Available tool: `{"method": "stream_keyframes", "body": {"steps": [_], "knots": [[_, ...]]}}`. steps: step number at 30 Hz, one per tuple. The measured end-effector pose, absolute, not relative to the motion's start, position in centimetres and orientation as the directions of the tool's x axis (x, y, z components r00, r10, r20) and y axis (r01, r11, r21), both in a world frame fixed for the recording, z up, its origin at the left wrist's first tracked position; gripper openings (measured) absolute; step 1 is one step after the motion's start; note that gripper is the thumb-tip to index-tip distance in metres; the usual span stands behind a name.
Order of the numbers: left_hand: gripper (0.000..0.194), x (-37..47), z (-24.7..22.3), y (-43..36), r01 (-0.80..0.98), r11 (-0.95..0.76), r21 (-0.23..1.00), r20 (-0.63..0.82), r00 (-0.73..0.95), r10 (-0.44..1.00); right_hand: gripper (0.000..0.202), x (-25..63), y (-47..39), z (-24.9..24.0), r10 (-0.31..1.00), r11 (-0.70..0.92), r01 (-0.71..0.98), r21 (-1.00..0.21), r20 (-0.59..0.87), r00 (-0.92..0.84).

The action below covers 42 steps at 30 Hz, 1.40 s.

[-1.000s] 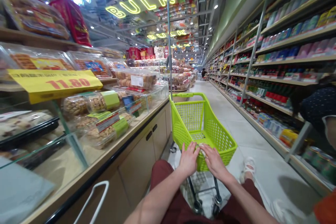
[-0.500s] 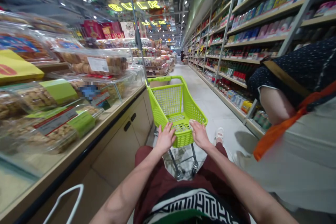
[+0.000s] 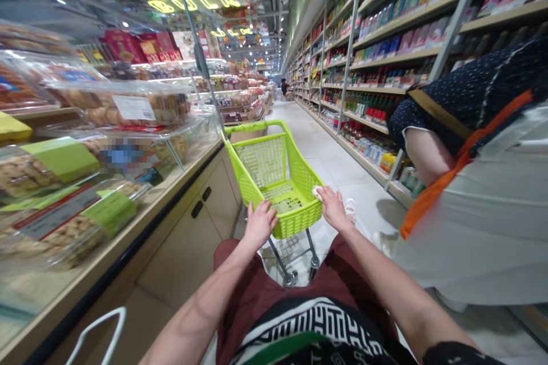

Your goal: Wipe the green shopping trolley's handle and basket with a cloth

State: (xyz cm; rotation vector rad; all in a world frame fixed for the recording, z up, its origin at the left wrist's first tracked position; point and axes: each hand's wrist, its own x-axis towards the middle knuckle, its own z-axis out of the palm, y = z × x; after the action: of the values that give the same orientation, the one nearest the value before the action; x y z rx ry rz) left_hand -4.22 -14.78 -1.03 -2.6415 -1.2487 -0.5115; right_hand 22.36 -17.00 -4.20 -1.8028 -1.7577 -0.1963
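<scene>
A bright green shopping cart (image 3: 299, 221) with a latticed plastic basket stands right in front of me; nothing lies inside the basket. My left hand (image 3: 260, 223) is closed over the near left corner of its rim. At the right side of the rim is my right hand (image 3: 333, 207), its fingers pressed round a small crumpled white wipe (image 3: 317, 192), which touches the green plastic. The far handle of the cart (image 3: 257, 125) points away from me. Beneath the basket, the metal legs and wheels (image 3: 289, 279) show between my knees.
To the left runs a glass-topped counter with packaged cookies (image 3: 60, 162) above wooden cabinets (image 3: 180, 245). On the right, tall shelves (image 3: 398, 17) hold cans and bottles. A person in dark dotted clothing and an orange strap (image 3: 462, 165) bends close by. The tiled aisle (image 3: 291, 125) stretches ahead.
My right hand has slid with the white wipe from the near right corner along the right rim. My left hand stays at the near left corner. The view has shifted slightly right.
</scene>
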Motion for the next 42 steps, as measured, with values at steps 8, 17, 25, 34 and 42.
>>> {"method": "stream_keyframes", "body": {"steps": [8,17,25,34,42], "knots": [[0.020,-3.4,-0.6,-15.9,0.770,-0.638,-0.007,0.373,0.594,0.713,0.054,19.6,-17.4,-4.2,0.858,0.134,0.914,-0.384,0.506,0.086],[0.022,0.1,-0.7,-17.4,0.778,-0.629,-0.002,0.347,0.590,0.729,0.051,23.7,-16.0,-5.0,0.829,0.179,0.899,-0.400,0.553,0.081],[0.042,-0.5,0.6,-14.4,0.672,-0.741,-0.018,0.307,0.709,0.635,0.044,22.2,-17.6,-4.3,0.878,0.177,0.884,-0.432,0.476,0.056],[0.026,0.4,1.7,-11.7,0.685,-0.717,-0.131,0.266,0.721,0.640,0.046,22.5,-18.4,-5.0,0.844,0.105,0.894,-0.436,0.514,0.152],[0.027,3.9,1.5,-14.2,0.726,-0.683,-0.076,0.311,0.668,0.676,0.047,25.9,-17.7,-6.0,0.803,0.085,0.912,-0.401,0.570,0.175]]}}
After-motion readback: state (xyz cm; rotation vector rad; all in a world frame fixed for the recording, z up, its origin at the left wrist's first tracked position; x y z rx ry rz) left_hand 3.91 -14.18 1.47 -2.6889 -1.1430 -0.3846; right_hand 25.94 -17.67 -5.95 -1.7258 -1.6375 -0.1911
